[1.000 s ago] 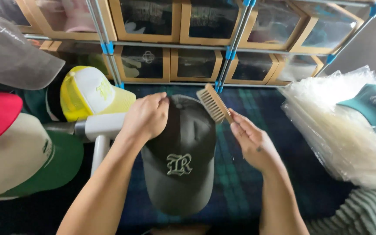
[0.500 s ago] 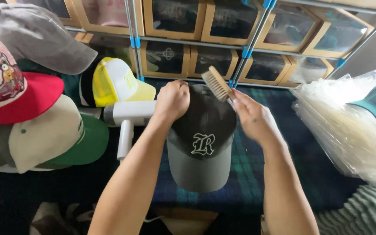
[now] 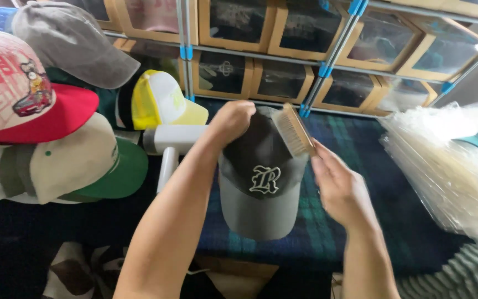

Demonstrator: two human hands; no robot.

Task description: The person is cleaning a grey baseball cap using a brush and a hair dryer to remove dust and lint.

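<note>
A left hand grips the crown of a dark grey baseball cap, brim toward the wearer, while the right hand holds a wooden brush against its right side, bristles angled across the crown.

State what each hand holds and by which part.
Left hand grips the dark cap at its crown's back; right hand holds the wooden brush by its lower end.

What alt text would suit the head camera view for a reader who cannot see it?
A left hand holds a dark grey embroidered baseball cap while the right hand presses a wooden bristle brush on its crown. More caps lie at the left.
</note>
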